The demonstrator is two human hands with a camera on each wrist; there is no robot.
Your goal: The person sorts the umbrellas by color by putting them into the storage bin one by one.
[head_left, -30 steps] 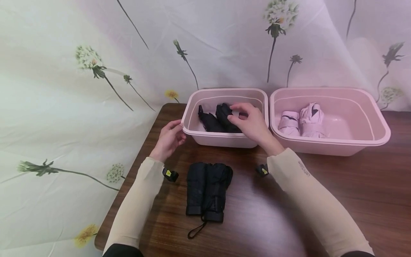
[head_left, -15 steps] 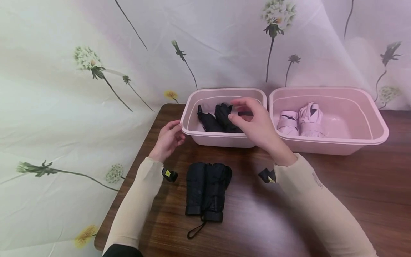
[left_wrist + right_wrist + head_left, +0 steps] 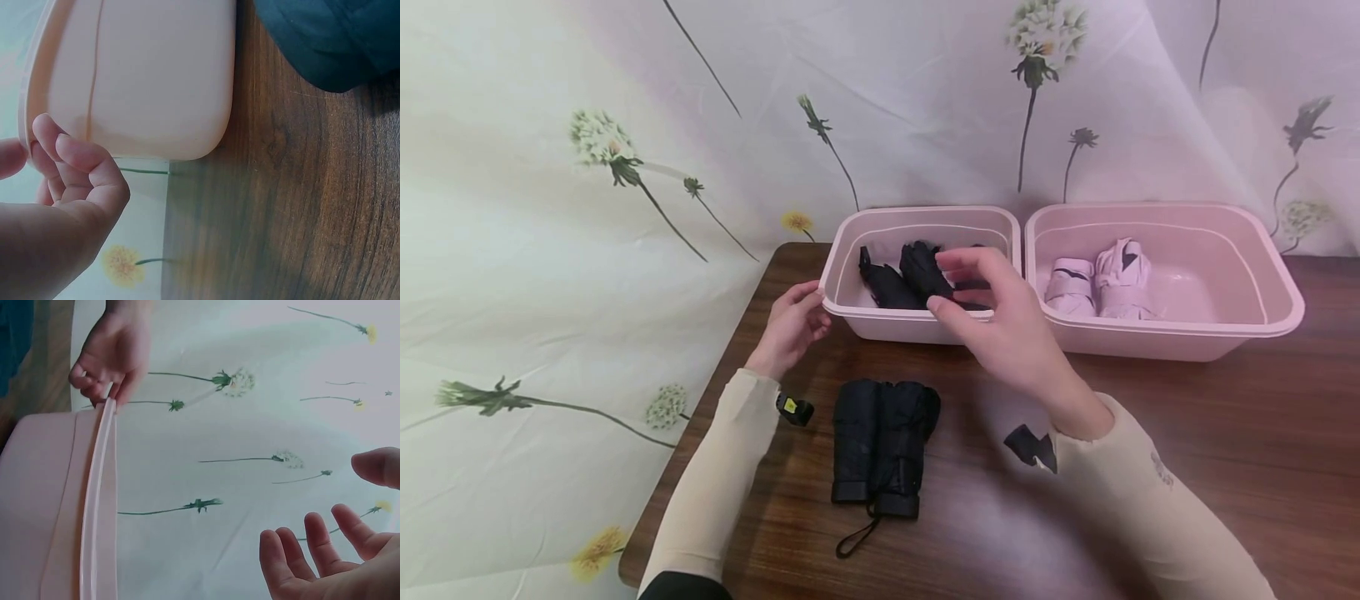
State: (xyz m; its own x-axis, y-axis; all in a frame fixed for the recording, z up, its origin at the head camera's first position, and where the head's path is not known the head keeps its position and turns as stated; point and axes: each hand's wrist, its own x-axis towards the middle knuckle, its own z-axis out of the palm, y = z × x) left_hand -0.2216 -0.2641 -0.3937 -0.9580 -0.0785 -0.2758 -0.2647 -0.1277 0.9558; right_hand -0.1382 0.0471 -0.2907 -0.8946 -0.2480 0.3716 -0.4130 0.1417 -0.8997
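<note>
Brown wooden table (image 3: 1225,433): carries everything I am working with; its left edge slants away to the far left corner.
Larger pink tub (image 3: 1165,343): stands along the far edge, just right of its smaller neighbour.
Smaller pale pink tub (image 3: 891,327): sits by the far left corner of the surface, upright.
Black pair (image 3: 891,446): two folded pieces lying side by side near the left edge, in front of the smaller pale pink tub.
My right hand (image 3: 1015,333): released, thumb and fingers spread with nothing between them, over that tub's near rim on its right side. I judge the step in hand as finishing with what is inside; turning to the black pair would call for drawing back over the rim, then lowering my fingers around one piece.
My left hand (image 3: 793,325): pinching the same tub's rim at its near left corner, steadying it, I judge; it could let go to help.
Pink bundles (image 3: 1123,279): two, in the larger pink tub, towards its left wall.
Black bundles (image 3: 922,267): in the smaller tub, two plain to see; my fingers hide whatever is right of them.
Cord loop (image 3: 859,530): trails from the black pair towards the near edge.
</note>
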